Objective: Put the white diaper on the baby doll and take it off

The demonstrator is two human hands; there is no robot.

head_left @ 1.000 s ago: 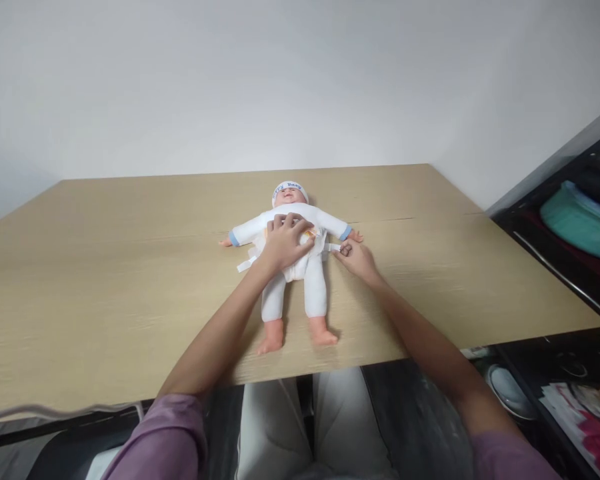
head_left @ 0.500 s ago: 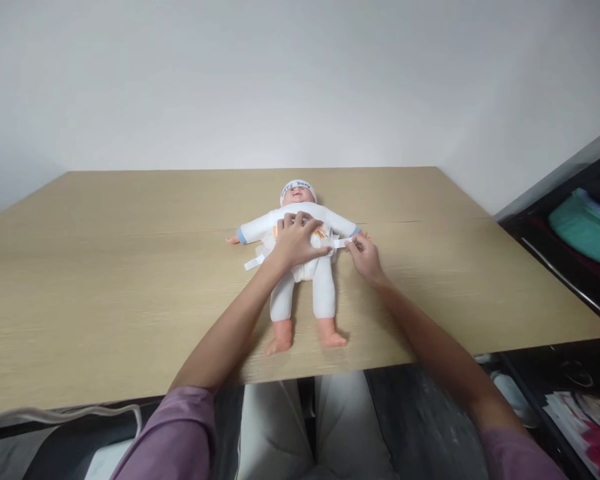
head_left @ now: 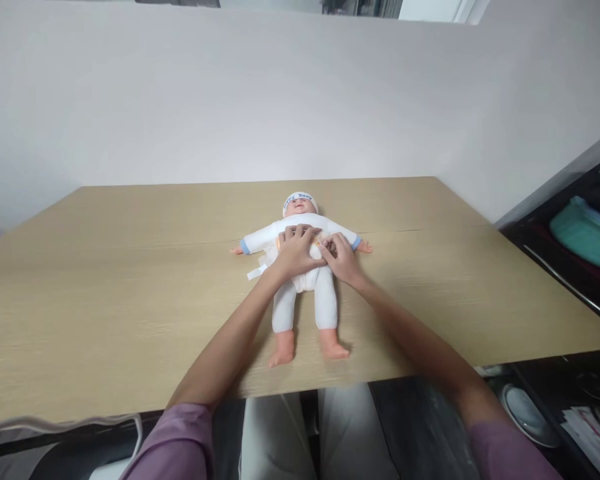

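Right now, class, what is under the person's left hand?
The left hand rests on the front of the white diaper on the doll. An orange patch shows beside the hand. The part directly beneath is covered and cannot be seen.

Soft, even light | faint shadows on table | frame edges stretched

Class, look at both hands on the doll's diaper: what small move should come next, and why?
Probably press the right hand down against the diaper: it is curled at the diaper's front, and the left hand lies spread there, seemingly steadying it. The white tab, sticking out on the doll's other side, could wait.
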